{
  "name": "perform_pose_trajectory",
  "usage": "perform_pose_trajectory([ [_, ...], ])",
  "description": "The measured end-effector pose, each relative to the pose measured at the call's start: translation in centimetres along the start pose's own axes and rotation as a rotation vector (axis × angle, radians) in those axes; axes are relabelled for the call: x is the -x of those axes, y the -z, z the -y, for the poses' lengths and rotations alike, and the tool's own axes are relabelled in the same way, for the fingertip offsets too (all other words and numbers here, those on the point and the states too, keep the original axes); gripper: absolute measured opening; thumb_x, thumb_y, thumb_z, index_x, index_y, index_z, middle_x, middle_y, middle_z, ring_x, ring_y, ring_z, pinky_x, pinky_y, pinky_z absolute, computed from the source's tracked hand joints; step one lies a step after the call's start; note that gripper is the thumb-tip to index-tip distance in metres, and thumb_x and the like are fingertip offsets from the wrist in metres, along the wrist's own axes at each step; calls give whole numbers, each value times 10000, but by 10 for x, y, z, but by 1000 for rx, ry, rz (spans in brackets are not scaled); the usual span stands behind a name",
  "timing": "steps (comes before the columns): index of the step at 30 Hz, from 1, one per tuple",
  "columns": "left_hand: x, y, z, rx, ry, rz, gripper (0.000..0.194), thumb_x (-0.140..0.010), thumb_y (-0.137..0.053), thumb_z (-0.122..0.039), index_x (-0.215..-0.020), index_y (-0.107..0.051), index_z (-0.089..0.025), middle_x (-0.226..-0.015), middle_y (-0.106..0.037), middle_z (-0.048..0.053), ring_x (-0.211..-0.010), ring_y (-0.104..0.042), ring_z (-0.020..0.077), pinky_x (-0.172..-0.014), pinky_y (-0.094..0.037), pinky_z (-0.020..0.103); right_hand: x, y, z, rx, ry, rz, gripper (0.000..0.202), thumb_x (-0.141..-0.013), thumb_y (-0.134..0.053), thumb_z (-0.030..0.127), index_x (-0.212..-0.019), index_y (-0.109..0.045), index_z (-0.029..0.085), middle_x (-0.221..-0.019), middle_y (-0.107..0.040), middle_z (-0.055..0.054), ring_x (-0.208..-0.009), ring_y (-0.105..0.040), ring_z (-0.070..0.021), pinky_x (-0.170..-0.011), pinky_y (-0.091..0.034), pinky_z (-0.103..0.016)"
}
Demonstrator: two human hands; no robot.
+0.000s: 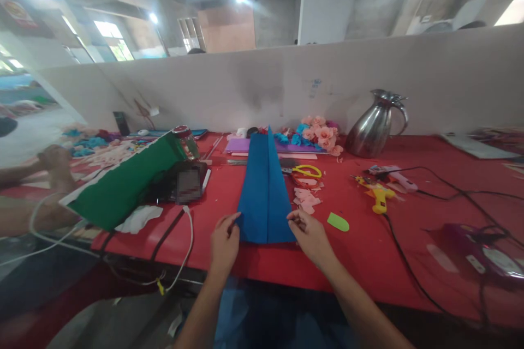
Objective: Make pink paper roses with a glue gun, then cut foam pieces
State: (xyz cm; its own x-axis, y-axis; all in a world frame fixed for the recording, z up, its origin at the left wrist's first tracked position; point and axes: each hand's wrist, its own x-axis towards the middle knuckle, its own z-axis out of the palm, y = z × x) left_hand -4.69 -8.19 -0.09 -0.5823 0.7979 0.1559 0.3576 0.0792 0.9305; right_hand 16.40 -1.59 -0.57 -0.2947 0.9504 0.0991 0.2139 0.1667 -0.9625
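Note:
A long blue sheet (257, 191), like paper or thin foam, lies lengthwise before me on the red table. A fold line or overlapping edge runs up it, and its far right part rises to a point. My left hand (225, 242) pinches its left edge near the front corner. On the opposite edge, the fingers of my right hand (310, 233) are closed at the near right corner. Yellow-handled scissors (307, 170) lie just right of the sheet, with pink scraps (307, 199) below them. A lime-green tag-shaped piece (338, 222) rests beyond my right hand.
On the right are a yellow glue gun (380, 199), a pink glue gun (403, 180), cords and a steel jug (370, 125). Paper flowers (323, 136) stand at the back. Leftward are a green board (126, 185), a phone-like device (189, 182) and another person's arm (33, 215).

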Motion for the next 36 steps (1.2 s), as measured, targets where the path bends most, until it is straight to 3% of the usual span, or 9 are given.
perform_pose_trajectory([
  [4, 4, -1, -7, -71, -20, 17, 295, -718, -536, -136, -933, -724, -207, -1028, -635, 92, -791, -607, 207, -775, -481, 365, 7, -1, -6, 7, -23, -6, 194, -804, -467, 334, -896, -573, 200, -698, -595, -15, -596, -589, -161, -484, -464, -242],
  [8, 10, -8, -12, -173, -163, -4, 316, -662, -612, -109, -927, -733, -232, -1122, -624, 112, -1098, -530, 312, -1009, -346, 484, 8, -3, -4, 48, -7, -30, 195, -810, -466, 307, -911, -591, 197, -708, -614, -24, -611, -605, -167, -512, -483, -253],
  [10, 13, -15, -15, -206, -272, 62, 301, -684, -627, -139, -947, -730, -242, -1193, -617, 110, -1213, -450, 335, -1064, -272, 508, 8, -3, -3, 62, -8, -32, 204, -813, -457, 297, -930, -588, 194, -709, -620, -25, -597, -606, -165, -517, -481, -256],
  [13, 19, -26, -16, -243, -390, 248, 335, -770, -580, -216, -1087, -683, -255, -1327, -551, 70, -1324, -347, 308, -1098, -223, 493, 8, -2, -1, 84, 4, -39, 209, -811, -449, 281, -941, -583, 187, -751, -639, -40, -604, -612, -166, -525, -479, -257],
  [17, 24, -32, -12, -294, -375, 397, 398, -835, -508, -276, -1224, -596, -272, -1349, -531, 48, -1326, -364, 280, -1123, -140, 489, 9, -2, 1, 119, 22, -58, 209, -807, -450, 263, -935, -597, 188, -758, -654, -41, -606, -617, -168, -530, -477, -257],
  [22, 24, -29, -8, -404, -434, 412, 433, -840, -513, -346, -1261, -564, -262, -1358, -518, 60, -1317, -381, 275, -1121, -157, 474, 9, -2, 2, 179, 37, -92, 251, -806, -441, 252, -960, -629, 190, -728, -656, -36, -628, -628, -183, -558, -493, -279],
  [26, 25, -29, -10, -369, -482, 366, 449, -805, -576, -367, -1247, -574, -283, -1326, -551, 71, -1289, -423, 282, -1110, -191, 481, 9, -2, 3, 178, 75, -129, 278, -801, -445, 245, -979, -653, 195, -825, -667, -59, -707, -639, -195, -622, -519, -307],
  [31, 25, -28, -10, -271, -395, 407, 451, -784, -603, -358, -1229, -590, -279, -1353, -524, 72, -1316, -380, 285, -1122, -145, 485, 9, -1, 0, 167, 79, -143, 302, -804, -450, 227, -1010, -661, 165, -1006, -657, -103, -825, -641, -200, -770, -522, -342],
  [36, 23, -24, -7, -106, -264, 274, 262, -755, -625, -328, -993, -721, -272, -1173, -658, 86, -1135, -552, 288, -1046, -323, 479, 5, -6, 4, 162, 144, -138, 343, -815, -437, 187, -1085, -647, 174, -1074, -636, -104, -874, -631, -195, -799, -520, -335],
])
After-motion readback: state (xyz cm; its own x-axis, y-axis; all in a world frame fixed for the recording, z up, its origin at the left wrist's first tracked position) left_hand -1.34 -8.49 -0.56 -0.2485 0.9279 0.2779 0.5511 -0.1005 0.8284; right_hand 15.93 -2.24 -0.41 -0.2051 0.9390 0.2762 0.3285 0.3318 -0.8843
